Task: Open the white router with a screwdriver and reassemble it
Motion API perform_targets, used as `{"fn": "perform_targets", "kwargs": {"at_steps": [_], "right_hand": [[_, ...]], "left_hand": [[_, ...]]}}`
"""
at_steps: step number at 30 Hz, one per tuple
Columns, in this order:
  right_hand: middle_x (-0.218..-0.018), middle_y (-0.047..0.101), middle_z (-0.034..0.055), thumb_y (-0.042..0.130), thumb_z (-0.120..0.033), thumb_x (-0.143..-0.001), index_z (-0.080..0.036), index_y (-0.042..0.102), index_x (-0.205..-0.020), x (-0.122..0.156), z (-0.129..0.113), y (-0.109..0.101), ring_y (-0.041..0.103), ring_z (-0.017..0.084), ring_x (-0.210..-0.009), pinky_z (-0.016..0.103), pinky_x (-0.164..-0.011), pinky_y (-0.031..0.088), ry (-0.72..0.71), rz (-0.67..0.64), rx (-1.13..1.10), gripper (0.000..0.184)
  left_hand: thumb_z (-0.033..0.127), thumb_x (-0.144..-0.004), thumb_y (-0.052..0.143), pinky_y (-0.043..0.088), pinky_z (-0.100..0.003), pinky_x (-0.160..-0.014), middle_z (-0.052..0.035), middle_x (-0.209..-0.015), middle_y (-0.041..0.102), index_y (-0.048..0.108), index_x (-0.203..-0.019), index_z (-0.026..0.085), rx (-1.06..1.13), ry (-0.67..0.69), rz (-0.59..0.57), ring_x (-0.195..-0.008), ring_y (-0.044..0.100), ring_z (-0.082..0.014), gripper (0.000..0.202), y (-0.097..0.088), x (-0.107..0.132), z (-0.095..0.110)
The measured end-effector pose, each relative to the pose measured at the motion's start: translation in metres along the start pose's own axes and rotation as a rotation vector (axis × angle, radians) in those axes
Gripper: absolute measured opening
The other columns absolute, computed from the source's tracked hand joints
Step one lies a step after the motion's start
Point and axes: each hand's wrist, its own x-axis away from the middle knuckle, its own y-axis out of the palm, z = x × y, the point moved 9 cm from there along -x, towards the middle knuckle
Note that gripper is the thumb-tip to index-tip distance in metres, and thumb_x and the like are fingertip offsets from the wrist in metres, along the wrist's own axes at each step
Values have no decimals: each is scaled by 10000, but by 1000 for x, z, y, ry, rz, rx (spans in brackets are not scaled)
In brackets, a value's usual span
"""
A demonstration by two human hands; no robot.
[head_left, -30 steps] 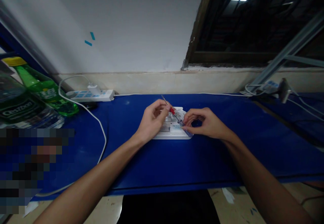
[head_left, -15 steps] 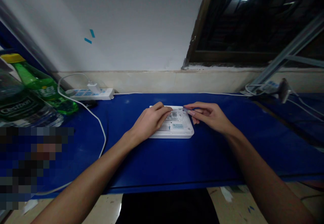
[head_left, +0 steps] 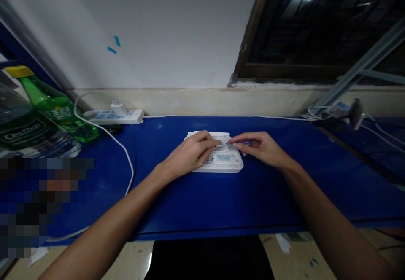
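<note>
A white perforated plastic case [head_left: 232, 164], perhaps a router, lies on the blue table with its labelled face up. My left hand [head_left: 193, 151] rests over its left part, thumb and fingers pinched together. What they pinch, if anything, is too small to tell. My right hand [head_left: 264, 147] is closed around the purplish handle of a slim screwdriver [head_left: 246, 142] at the case's right side. Its thin metal shaft lies nearly level over the case, pointing left, with the tip at my left fingertips.
A power strip [head_left: 136, 117] with a white charger [head_left: 118, 109] plugged in lies against the wall. Its white cable [head_left: 126, 153] loops down the table's left side. A green bottle [head_left: 60, 107] and a large clear bottle [head_left: 28, 132] stand left. A metal frame [head_left: 341, 82] rises right.
My right hand has shifted slightly, and the screwdriver has come nearer over the case, its handle now showing more. My left fingertips have moved a little right and nearer, still at its tip.
</note>
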Motion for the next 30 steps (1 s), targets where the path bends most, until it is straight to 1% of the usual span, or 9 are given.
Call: {"fn": "perform_targets", "kwargs": {"at_steps": [3,8,10,13,16,20,24,27,30], "right_hand": [[-936,777,65,760,-384,-831,-218,803,-1029,0,-2,2,642,156,-692,287,-593,516,-8,-11,2,262],[-904,767,55,765,-358,-833,-218,802,-1011,2,-9,-12,584,125,-612,275,-541,484,-33,94,27,229],[-906,769,54,767,-349,-832,-218,802,-1011,2,-9,-11,596,128,-624,276,-551,497,-32,96,16,224],[-942,779,59,763,-346,-835,-222,804,-1016,0,-5,0,663,157,-723,294,-624,546,-18,37,-12,223],[-1012,788,67,780,-339,-814,-229,805,-1007,-1,-2,9,716,202,-889,338,-773,585,-18,-6,-58,224],[-1046,788,70,807,-343,-781,-239,806,-1000,-2,1,11,728,235,-983,400,-898,584,-5,-1,-100,242],[-1010,790,77,827,-368,-761,-228,807,-983,-2,4,9,733,240,-934,389,-830,599,-1,18,-82,263],[-975,789,80,842,-377,-752,-215,805,-973,-1,3,9,734,234,-886,365,-784,597,-27,42,-72,276],[-954,786,73,844,-367,-763,-215,803,-964,0,-3,13,732,229,-882,349,-787,587,-89,29,-45,256]], "left_hand": [[231,-1047,493,520,-369,-944,-92,-1097,651,676,-1257,163,22,-15,43,-1023,622,-203,286,-3,-1,-1],[208,-1040,497,535,-367,-907,-108,-1081,656,701,-1192,126,18,-52,120,-986,638,-203,267,-14,-1,-5],[198,-1036,506,537,-363,-895,-109,-1065,656,707,-1183,114,19,-54,135,-969,641,-200,263,-15,-1,-6],[201,-1033,522,542,-362,-901,-107,-1065,667,708,-1188,118,36,-29,129,-978,646,-199,256,-10,0,-4],[195,-1023,539,548,-366,-910,-99,-1078,700,708,-1186,140,44,-6,141,-997,657,-201,241,-6,0,-2],[152,-974,600,560,-354,-920,-70,-1113,750,713,-1158,167,151,-26,165,-1007,699,-195,217,-7,-2,-2],[85,-906,641,583,-289,-856,-38,-1038,781,716,-1080,171,373,-126,153,-944,747,-172,208,-6,-4,-8],[146,-881,712,585,-252,-765,-35,-903,794,669,-1047,162,551,-253,176,-855,769,-175,173,-3,-2,-17],[212,-844,775,557,-223,-658,-31,-824,789,613,-1047,171,670,-347,192,-765,766,-175,263,4,1,-23]]}}
